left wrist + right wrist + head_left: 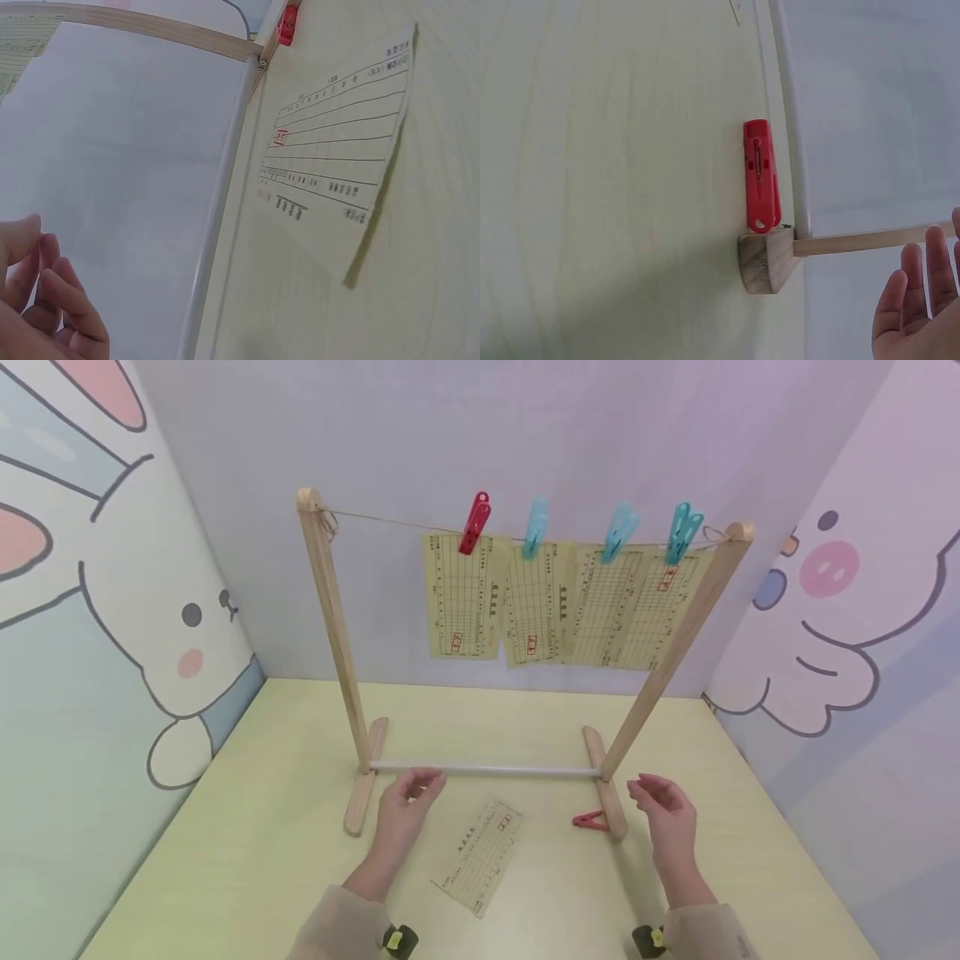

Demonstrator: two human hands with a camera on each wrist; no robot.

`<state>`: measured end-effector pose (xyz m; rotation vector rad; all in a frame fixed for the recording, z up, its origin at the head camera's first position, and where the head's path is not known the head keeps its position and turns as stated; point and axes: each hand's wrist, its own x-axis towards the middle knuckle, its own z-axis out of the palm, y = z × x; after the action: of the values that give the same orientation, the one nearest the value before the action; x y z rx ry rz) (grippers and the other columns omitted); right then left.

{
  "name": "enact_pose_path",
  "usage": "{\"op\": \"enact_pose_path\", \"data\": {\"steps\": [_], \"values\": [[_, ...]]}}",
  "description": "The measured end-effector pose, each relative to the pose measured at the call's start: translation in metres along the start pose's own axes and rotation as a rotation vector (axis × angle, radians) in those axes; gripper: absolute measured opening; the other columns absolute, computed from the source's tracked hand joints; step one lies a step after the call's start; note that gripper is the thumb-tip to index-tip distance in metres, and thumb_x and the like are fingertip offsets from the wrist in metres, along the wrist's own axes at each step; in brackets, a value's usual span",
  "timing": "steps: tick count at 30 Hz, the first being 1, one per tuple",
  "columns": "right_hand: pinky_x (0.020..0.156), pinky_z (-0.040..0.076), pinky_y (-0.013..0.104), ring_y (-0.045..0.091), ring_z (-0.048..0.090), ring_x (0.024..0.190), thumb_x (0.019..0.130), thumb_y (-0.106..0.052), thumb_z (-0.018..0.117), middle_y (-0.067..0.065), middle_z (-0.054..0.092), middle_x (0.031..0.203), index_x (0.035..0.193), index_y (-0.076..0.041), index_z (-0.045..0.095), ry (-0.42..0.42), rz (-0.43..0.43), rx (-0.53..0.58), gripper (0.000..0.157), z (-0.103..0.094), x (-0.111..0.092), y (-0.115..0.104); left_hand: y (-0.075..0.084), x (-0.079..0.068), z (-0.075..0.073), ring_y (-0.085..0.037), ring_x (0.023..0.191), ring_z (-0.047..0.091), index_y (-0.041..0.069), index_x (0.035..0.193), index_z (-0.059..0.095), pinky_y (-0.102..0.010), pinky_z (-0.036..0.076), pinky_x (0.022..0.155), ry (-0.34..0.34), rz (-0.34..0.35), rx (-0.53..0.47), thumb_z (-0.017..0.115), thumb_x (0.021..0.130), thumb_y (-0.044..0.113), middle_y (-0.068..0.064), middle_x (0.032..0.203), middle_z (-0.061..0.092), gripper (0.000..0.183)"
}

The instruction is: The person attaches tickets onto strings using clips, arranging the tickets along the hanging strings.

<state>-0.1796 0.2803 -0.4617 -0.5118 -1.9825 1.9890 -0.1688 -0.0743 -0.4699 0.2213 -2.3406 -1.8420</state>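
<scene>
My left hand (pixel 399 814) hovers over the table left of a loose printed paper slip (pixel 483 858), its fingers loosely bent and holding nothing. The slip lies slanted on the table and bears a small red stamp; one edge lifts in the left wrist view. To the right, my right hand (pixel 670 817) is raised beside the rack's right foot (pixel 611 810), likewise holding nothing, with relaxed fingers. A red clothespin (pixel 761 176) lies on the table against that foot, between the slip and my right hand.
A wooden rack with a left post (pixel 330 627) and a right post (pixel 678 643) carries a string (pixel 382 518). Printed slips (pixel 465 597) hang from it by a red clothespin (pixel 476 523) and several blue ones (pixel 536 529). A white bar (pixel 487 769) joins the feet.
</scene>
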Motion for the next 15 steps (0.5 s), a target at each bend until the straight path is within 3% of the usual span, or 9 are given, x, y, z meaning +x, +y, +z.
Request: {"op": "enact_pose_path", "data": {"steps": [3, 9, 15], "values": [[0.072, 0.051, 0.016, -0.002, 0.064, 0.077, 0.091, -0.016, 0.072, -0.022, 0.068, 0.082, 0.099, -0.020, 0.067, -0.036, 0.033, -0.079, 0.010, -0.003, -0.001, 0.007, -0.008, -0.002, 0.003, -0.012, 0.087, 0.056, 0.012, 0.111, 0.069, -0.019, 0.046, 0.073, -0.018, -0.021, 0.000, 0.070, 0.092, 0.030, -0.006, 0.106, 0.070, 0.027], [0.077, 0.051, 0.018, -0.006, 0.061, 0.082, 0.095, -0.021, 0.068, -0.027, 0.064, 0.083, 0.124, -0.003, 0.058, -0.080, 0.071, -0.210, 0.035, -0.005, -0.003, 0.017, -0.020, -0.006, 0.011, -0.012, 0.084, 0.056, 0.011, 0.110, 0.069, -0.019, 0.047, 0.069, -0.042, -0.031, 0.021, 0.070, 0.092, 0.032, -0.005, 0.104, 0.070, 0.027], [0.081, 0.048, 0.017, -0.007, 0.057, 0.088, 0.096, -0.024, 0.065, -0.027, 0.063, 0.090, 0.133, 0.000, 0.053, -0.122, 0.124, -0.302, 0.045, -0.006, -0.005, 0.022, -0.026, -0.008, 0.015, -0.012, 0.081, 0.057, 0.012, 0.111, 0.070, -0.020, 0.048, 0.065, -0.062, -0.091, 0.058, 0.071, 0.091, 0.031, -0.005, 0.104, 0.070, 0.027]]}}
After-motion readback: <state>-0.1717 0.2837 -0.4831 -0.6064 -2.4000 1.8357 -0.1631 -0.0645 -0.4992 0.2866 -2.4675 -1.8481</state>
